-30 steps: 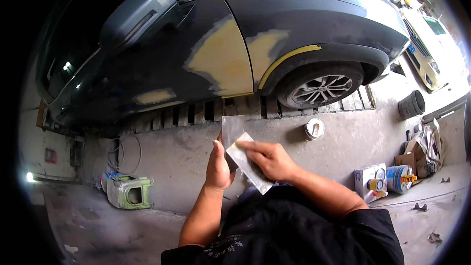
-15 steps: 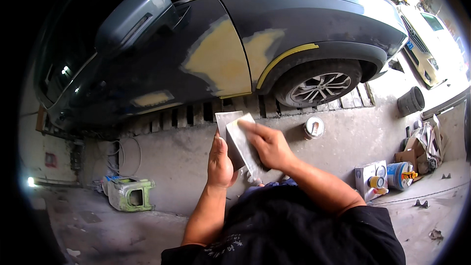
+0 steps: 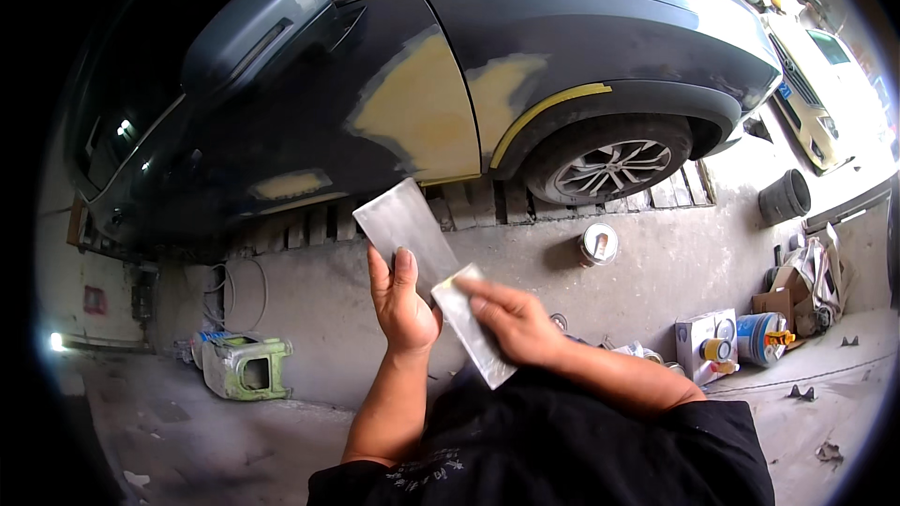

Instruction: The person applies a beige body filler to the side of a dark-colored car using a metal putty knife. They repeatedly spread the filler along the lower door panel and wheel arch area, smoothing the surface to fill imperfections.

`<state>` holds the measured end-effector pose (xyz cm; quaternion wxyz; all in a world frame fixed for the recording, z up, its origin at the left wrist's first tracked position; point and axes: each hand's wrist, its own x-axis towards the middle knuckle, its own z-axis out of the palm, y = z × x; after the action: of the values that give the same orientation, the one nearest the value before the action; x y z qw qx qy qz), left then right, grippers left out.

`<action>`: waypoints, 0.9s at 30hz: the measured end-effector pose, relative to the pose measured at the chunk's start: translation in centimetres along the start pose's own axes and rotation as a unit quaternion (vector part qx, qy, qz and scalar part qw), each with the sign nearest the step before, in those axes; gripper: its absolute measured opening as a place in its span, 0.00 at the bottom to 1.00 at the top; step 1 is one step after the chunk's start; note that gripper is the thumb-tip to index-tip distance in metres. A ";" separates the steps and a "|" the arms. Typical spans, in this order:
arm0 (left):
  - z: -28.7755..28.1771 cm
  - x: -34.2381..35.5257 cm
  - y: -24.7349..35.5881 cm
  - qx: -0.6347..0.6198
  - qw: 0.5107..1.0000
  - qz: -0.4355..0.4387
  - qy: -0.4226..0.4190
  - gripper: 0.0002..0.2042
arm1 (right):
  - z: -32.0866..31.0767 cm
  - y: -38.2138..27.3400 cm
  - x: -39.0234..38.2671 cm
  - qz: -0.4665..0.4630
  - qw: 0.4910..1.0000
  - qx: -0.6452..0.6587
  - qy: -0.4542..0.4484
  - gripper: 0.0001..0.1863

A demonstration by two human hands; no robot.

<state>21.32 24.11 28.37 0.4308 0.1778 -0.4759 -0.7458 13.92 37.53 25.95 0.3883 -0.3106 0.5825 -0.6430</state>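
Observation:
My left hand (image 3: 409, 314) grips the lower end of a flat grey rectangular putty spreader (image 3: 411, 230), thumb along its near face. In my right hand (image 3: 517, 320) is a second, paler putty spreader (image 3: 473, 337), held slanting, its upper end close to the first one's lower right edge. Whether the two touch I cannot tell. A small yellow smear shows by my right fingertips. Beyond my hands stands a dark car (image 3: 600, 37) with sanded yellow filler patches (image 3: 422, 122) on its door and fender. Yellow masking tape (image 3: 539, 112) edges the wheel arch.
An open can (image 3: 599, 244) stands on the floor near the front wheel (image 3: 614, 167). A dark bucket (image 3: 785, 197) is further right. At right sit a box (image 3: 698, 347) and a blue tin (image 3: 761, 337). A green-edged stool (image 3: 248, 367) is at left.
The spreaders, overlapping before, have drawn apart. The left one has tilted and shifted left and away; the right one has slid down toward my body.

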 end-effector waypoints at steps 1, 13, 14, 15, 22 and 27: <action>0.1 0.1 0.1 0.028 0.999 0.040 -0.003 0.23 | 0.9 0.1 -0.1 -0.015 0.999 0.019 -0.025 0.19; 0.7 -1.6 -1.0 -0.054 0.994 -0.013 -0.096 0.21 | -2.0 -1.5 2.9 -0.070 0.996 -0.052 0.017 0.18; 0.0 -1.9 -1.4 -0.011 0.995 -0.028 -0.092 0.20 | -3.0 -2.7 4.4 -0.057 0.997 -0.017 0.045 0.18; -1.1 -2.4 -1.5 -0.049 0.986 -0.109 -0.118 0.20 | -4.0 -4.2 5.9 -0.045 0.996 0.019 0.071 0.18; -4.6 0.6 -0.4 -0.263 0.942 -0.161 -0.131 0.27 | -5.2 -3.4 1.6 -0.048 0.989 0.095 -0.107 0.19; -4.8 1.3 -1.7 -0.380 0.888 -0.181 -0.182 0.28 | -0.5 -2.2 0.3 -0.090 0.984 -0.018 -0.156 0.17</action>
<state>22.97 20.68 24.74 0.2286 -0.0557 -0.1855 -0.9541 13.05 37.60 28.09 0.4093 -0.4647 0.4962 -0.6085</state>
